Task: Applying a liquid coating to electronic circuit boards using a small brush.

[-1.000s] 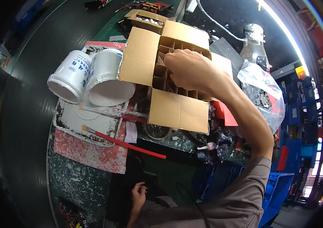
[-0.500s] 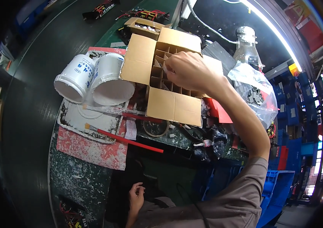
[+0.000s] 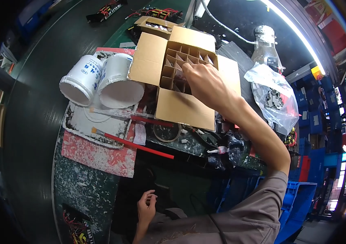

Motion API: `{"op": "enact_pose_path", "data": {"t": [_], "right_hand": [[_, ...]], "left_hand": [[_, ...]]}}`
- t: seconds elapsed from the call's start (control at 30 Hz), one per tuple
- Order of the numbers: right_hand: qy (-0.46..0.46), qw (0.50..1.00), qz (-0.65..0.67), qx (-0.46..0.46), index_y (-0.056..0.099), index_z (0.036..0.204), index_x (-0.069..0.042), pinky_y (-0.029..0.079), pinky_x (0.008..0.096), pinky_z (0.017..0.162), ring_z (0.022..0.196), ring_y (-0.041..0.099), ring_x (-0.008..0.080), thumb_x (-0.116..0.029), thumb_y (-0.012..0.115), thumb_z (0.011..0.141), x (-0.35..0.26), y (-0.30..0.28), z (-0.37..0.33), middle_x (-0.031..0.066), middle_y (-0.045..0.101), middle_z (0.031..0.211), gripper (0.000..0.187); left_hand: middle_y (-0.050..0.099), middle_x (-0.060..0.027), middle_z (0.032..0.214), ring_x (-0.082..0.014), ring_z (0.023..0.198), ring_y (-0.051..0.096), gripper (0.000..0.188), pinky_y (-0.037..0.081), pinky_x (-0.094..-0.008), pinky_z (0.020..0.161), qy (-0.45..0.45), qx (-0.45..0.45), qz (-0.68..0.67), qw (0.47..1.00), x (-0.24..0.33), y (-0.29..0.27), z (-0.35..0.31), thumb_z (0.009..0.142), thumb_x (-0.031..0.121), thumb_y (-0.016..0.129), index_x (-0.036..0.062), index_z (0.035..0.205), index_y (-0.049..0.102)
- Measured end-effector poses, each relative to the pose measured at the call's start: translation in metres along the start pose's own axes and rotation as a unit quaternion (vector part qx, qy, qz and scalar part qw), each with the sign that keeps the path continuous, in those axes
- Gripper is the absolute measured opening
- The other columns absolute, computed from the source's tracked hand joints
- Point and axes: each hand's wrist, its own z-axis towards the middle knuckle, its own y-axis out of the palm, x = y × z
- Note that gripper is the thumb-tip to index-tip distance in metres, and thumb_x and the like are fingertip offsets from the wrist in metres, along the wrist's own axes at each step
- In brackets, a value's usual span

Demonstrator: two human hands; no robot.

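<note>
An open cardboard box (image 3: 185, 109) with its flaps folded out stands on the bench, split by cardboard dividers (image 3: 172, 57) into several narrow compartments. My right hand (image 3: 205, 83) reaches over its near right part. The fingers are curled down into the compartments, and their tips are hidden, so whatever they grip cannot be made out. Pale pieces show in some compartments. Low down, away from the bench top, my left hand (image 3: 146, 206) rests near my lap, its fingers loosely bent and apart with nothing in them.
Two white tubs (image 3: 81, 79) lie tilted left of the box, above a paint-crusted tray (image 3: 77, 126). A red-handled brush (image 3: 140, 149) juts over the bench edge. A plastic bag (image 3: 277, 95) of grey pieces sits right. Wired circuit assemblies (image 3: 156, 14) lie behind, near a smaller carton (image 3: 154, 25).
My right hand has shifted slightly right and down within the box, uncovering more far compartments. The view has moved a little. My left hand stays near my lap.
</note>
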Motion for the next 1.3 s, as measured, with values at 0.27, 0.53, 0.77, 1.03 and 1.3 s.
{"op": "enact_pose_path", "data": {"t": [0.27, 0.53, 0.77, 1.03, 1.3], "right_hand": [[0.027, 0.991, 0.129, 0.038, 0.061, 0.074, 0.005, 0.05, 0.0431, 0.064, 0.065, 0.061, 0.0367, -0.004, 0.058, 0.081, 0.009, -0.003, 0.0, 0.021, 0.061, 0.07, 0.012], [0.038, 0.992, 0.11, 0.041, 0.063, 0.079, 0.004, 0.048, 0.044, 0.066, 0.066, 0.059, 0.0373, -0.009, 0.06, 0.085, 0.024, 0.001, 0.004, 0.0199, 0.061, 0.071, 0.015], [0.04, 0.994, 0.097, 0.03, 0.064, 0.081, 0.004, 0.048, 0.0439, 0.068, 0.07, 0.059, 0.0377, -0.011, 0.058, 0.088, 0.026, -0.003, 0.005, 0.0205, 0.061, 0.073, 0.017], [0.077, 0.987, 0.14, 0.027, 0.064, 0.083, 0.004, 0.047, 0.0456, 0.072, 0.076, 0.058, 0.0407, -0.016, 0.055, 0.09, 0.026, -0.011, 0.009, 0.0222, 0.061, 0.079, 0.023], [0.082, 0.98, 0.179, 0.018, 0.064, 0.081, 0.006, 0.047, 0.0442, 0.072, 0.072, 0.059, 0.0399, -0.015, 0.055, 0.089, 0.027, -0.016, 0.007, 0.024, 0.061, 0.075, 0.025]], "left_hand": [[0.065, -0.0085, 0.091, -0.0105, 0.078, 0.06, 0.026, 0.048, -0.023, 0.069, -0.004, -0.004, 0.0, 1.0, 0.016, -0.001, 0.002, 0.092, 0.009, 0.054, -0.0033, 0.114, 0.058], [0.065, -0.0081, 0.091, -0.0096, 0.079, 0.059, 0.024, 0.047, -0.0233, 0.071, 0.033, 0.011, 0.007, 0.999, 0.046, -0.006, -0.002, 0.093, 0.009, 0.054, -0.0032, 0.114, 0.058], [0.066, -0.0085, 0.09, -0.01, 0.079, 0.06, 0.023, 0.047, -0.0232, 0.071, 0.066, 0.006, -0.003, 0.998, 0.081, -0.002, -0.012, 0.092, 0.006, 0.054, -0.0034, 0.113, 0.058], [0.067, -0.0079, 0.09, -0.0099, 0.077, 0.061, 0.022, 0.047, -0.0227, 0.067, 0.059, 0.005, -0.029, 0.998, 0.082, 0.0, -0.015, 0.092, 0.005, 0.054, -0.0036, 0.112, 0.058], [0.066, -0.008, 0.091, -0.0103, 0.078, 0.061, 0.022, 0.047, -0.0225, 0.069, 0.068, 0.012, -0.048, 0.996, 0.077, 0.0, -0.019, 0.092, 0.005, 0.054, -0.0035, 0.113, 0.058]]}}
